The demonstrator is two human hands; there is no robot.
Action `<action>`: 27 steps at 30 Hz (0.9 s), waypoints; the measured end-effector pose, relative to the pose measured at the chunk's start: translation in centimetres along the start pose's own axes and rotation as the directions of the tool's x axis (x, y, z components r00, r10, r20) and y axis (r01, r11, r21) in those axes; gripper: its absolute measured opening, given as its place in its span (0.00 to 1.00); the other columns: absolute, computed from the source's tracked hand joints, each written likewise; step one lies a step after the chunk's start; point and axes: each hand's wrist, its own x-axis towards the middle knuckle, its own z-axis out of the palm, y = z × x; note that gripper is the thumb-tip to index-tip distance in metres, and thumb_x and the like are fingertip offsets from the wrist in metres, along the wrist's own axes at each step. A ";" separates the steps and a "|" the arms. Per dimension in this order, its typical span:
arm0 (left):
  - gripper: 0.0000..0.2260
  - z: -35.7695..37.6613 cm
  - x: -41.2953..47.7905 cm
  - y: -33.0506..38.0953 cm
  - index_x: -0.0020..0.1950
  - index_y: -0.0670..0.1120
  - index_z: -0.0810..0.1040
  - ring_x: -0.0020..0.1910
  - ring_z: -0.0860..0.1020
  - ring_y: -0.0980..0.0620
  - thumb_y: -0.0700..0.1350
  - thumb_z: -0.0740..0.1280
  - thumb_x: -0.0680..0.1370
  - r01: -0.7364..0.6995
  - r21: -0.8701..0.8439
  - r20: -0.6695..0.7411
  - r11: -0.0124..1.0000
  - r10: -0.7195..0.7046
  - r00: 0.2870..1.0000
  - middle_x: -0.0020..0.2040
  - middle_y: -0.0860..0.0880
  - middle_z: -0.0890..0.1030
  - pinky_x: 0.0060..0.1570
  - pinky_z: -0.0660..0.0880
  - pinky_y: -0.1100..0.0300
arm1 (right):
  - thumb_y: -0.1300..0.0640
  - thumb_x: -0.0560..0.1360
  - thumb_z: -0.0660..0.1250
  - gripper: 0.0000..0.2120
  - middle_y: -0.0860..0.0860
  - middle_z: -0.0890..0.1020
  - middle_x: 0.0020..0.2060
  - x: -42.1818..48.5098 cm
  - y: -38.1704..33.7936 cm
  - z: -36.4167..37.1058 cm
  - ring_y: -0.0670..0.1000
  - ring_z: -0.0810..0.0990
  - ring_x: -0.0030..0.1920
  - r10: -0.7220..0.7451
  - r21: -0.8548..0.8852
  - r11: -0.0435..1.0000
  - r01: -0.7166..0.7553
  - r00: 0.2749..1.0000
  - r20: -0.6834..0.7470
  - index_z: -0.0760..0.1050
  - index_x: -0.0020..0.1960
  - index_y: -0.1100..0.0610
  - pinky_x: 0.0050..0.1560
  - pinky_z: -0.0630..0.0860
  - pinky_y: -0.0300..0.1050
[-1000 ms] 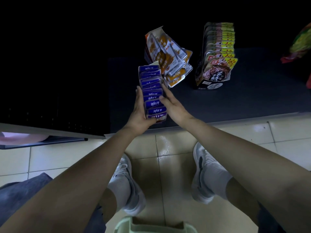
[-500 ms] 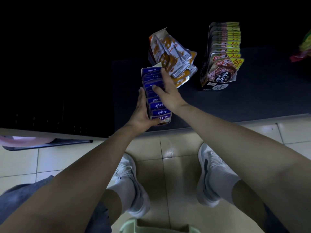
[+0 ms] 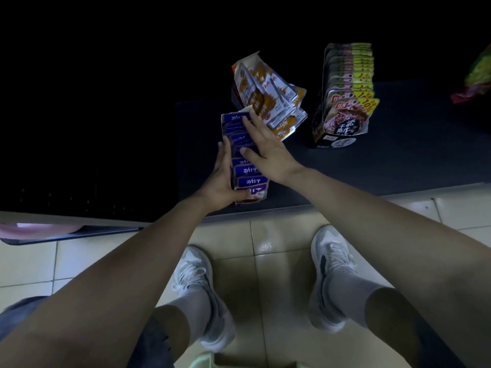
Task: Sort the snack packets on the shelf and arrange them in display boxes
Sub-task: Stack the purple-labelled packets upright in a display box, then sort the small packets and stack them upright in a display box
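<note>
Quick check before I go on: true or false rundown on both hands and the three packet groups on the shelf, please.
The right hand lies with straight fingers on the purple packets. True.
The left hand is off the purple packets. False: it holds their left side and near end.
The orange packets stand in a neat row. False: they fan out untidily.
The yellow-tagged packets stand lined up in a dark box. True.
</note>
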 end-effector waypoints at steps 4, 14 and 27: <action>0.64 0.7 -0.3 -0.6 0.72 0.52 0.24 0.78 0.49 0.51 0.54 0.79 0.64 0.171 -0.127 -0.008 0.977 -0.173 0.985 0.80 0.48 0.43 0.75 0.54 0.45 | 0.50 0.80 0.60 0.32 0.51 0.57 0.77 -3.1 0.7 0.7 0.49 0.60 0.75 0.229 0.363 0.912 -0.192 0.971 -0.062 0.49 0.79 0.50 0.71 0.63 0.48; 0.26 0.6 -1.8 -2.0 0.73 0.49 0.62 0.58 0.73 0.52 0.43 0.68 0.78 0.244 -0.262 -0.034 0.934 -0.261 0.965 0.62 0.49 0.74 0.60 0.74 0.51 | 0.46 0.83 0.51 0.21 0.47 0.74 0.62 -2.9 -2.1 2.5 0.50 0.75 0.60 0.362 0.589 0.629 -0.507 0.862 0.355 0.58 0.75 0.44 0.62 0.74 0.51; 0.21 -1.3 0.3 -4.5 0.70 0.47 0.65 0.59 0.76 0.44 0.45 0.66 0.79 0.226 -0.445 -0.336 0.867 -0.396 0.855 0.62 0.45 0.76 0.61 0.75 0.45 | 0.53 0.81 0.59 0.21 0.56 0.77 0.63 1.9 -3.0 4.5 0.50 0.78 0.57 0.317 0.778 0.382 -0.499 0.862 0.397 0.64 0.73 0.55 0.50 0.76 0.40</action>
